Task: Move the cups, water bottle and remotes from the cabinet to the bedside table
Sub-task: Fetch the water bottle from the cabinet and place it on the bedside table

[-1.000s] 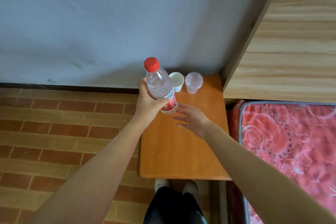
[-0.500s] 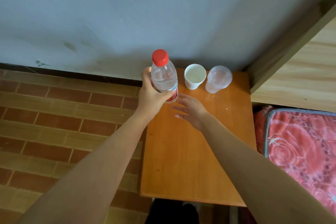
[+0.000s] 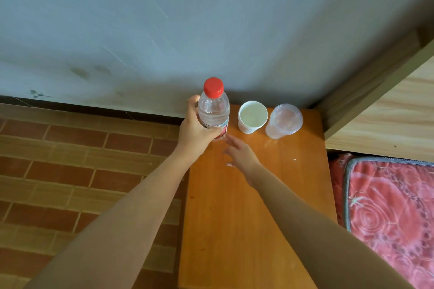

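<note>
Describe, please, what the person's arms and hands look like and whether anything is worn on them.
Both forearms are bare up to the frame edge: no sleeves, watch, bracelets or gloves show. The left hand and right hand carry no visible rings or markings; fingernails look short and plain.

Grey-blue wall [image 3: 164, 19] behind; brick-pattern floor [image 3: 70, 171] left; red floral mattress [image 3: 387, 218], wooden headboard [image 3: 387, 119] right.

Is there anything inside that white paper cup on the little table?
The white paper cup stands upright and open; its visible inside looks empty, pale walls and bottom only. The near wall hides a small part of the bottom, so that sliver cannot be checked.
</note>
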`<state>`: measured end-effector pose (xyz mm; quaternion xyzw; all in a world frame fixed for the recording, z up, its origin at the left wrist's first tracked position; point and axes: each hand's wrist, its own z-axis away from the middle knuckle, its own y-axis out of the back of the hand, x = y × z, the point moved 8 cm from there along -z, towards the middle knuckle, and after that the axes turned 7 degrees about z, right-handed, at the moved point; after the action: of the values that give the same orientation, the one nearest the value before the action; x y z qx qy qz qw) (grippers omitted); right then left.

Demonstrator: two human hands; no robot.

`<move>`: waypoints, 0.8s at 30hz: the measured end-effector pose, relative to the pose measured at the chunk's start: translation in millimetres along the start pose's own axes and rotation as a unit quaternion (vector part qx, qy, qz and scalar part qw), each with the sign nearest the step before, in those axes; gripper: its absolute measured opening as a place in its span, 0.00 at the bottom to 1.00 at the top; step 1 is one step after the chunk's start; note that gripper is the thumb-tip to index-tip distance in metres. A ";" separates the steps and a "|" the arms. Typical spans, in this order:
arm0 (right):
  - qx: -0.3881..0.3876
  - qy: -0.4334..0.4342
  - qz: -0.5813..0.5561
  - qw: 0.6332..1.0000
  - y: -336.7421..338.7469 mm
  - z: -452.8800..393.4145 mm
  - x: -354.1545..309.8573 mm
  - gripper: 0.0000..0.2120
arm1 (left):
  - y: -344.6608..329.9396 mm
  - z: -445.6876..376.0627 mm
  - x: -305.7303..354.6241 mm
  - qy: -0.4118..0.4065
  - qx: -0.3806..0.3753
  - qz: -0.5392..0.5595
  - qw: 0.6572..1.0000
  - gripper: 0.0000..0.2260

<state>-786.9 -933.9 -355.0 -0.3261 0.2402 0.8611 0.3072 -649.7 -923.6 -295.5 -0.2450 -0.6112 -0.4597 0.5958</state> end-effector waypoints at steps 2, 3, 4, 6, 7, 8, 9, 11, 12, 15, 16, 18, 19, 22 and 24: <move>0.022 0.045 0.178 0.983 2.8 2.6 5.3 0.23 | -1.5 -5.9 -3.2 0.005 -0.003 0.008 1.000 0.34; 0.026 0.072 0.276 0.958 1.8 4.9 9.3 0.24 | -1.9 -8.3 -4.2 0.006 -0.004 0.012 1.000 0.34; 0.026 0.095 0.359 0.928 -0.2 6.9 14.8 0.25 | -2.7 -10.6 -4.9 0.005 -0.004 0.014 1.000 0.33; 0.015 0.111 0.467 0.877 -3.8 10.1 27.9 0.26 | -4.6 -14.6 -4.9 0.000 -0.003 0.017 1.000 0.33; 0.009 0.109 0.503 0.857 -5.2 10.4 34.0 0.26 | -5.8 -16.4 -4.6 -0.004 -0.003 0.020 1.000 0.33; 0.003 0.107 0.531 0.841 -6.7 9.9 39.5 0.27 | -7.9 -18.4 -4.7 -0.006 -0.003 0.023 1.000 0.33; -0.005 0.107 0.551 0.827 -8.7 9.8 43.4 0.27 | -9.8 -20.3 -5.5 -0.007 -0.003 0.025 1.000 0.33; -0.012 0.106 0.578 0.809 -12.4 9.2 49.0 0.28 | -12.7 -23.7 -6.2 -0.009 0.000 0.020 1.000 0.34; -0.011 0.106 0.584 0.804 -13.0 8.6 51.0 0.28 | -14.0 -25.7 -5.5 -0.013 -0.001 0.013 1.000 0.34; -0.004 0.111 0.596 0.795 -13.9 7.7 53.6 0.30 | -17.8 -30.7 -4.0 -0.027 -0.012 -0.001 1.000 0.33; -0.004 0.110 0.598 0.794 -15.0 7.9 54.4 0.30 | -18.3 -31.6 -4.5 -0.024 -0.012 -0.002 1.000 0.33; -0.007 0.103 0.597 0.795 -17.4 8.1 55.3 0.32 | -17.9 -32.1 -5.6 -0.021 -0.007 -0.004 1.000 0.34; -0.008 0.100 0.597 0.796 -18.0 7.5 55.8 0.32 | -17.7 -31.7 -5.8 -0.023 -0.005 -0.006 1.000 0.34; -0.018 0.099 0.603 0.791 -17.6 5.6 56.0 0.33 | -18.7 -29.8 -3.6 -0.034 -0.006 -0.009 0.999 0.34; -0.027 0.098 0.606 0.789 -17.1 4.6 56.5 0.34 | -19.2 -28.5 -4.0 -0.025 -0.007 -0.015 1.000 0.34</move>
<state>-810.9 -898.1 -395.7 -0.2042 0.3945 0.8399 -0.3119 -651.0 -955.7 -308.3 -0.2513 -0.6266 -0.4664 0.5716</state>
